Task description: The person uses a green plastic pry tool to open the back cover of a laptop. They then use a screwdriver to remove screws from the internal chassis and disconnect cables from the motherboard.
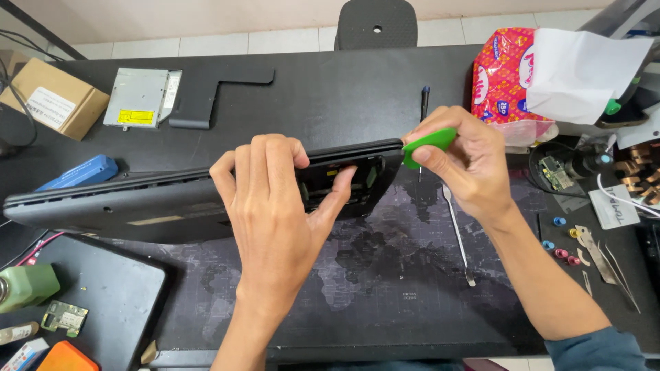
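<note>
A black laptop (137,209) stands tilted on its long edge on a dark desk mat (385,275). My left hand (275,213) grips its upper edge, fingers over the top and thumb in an open bay on the underside. My right hand (460,161) pinches a green plastic pry pick (427,145), whose tip is at the seam at the laptop's right corner.
A metal spudger (458,237) and a thin screwdriver (423,110) lie right of the laptop. An optical drive (141,97), black bracket (213,93) and cardboard box (51,96) sit far left. Tissue pack (509,82), tweezers (605,264), small circuit boards and a green bottle (27,285) surround the mat.
</note>
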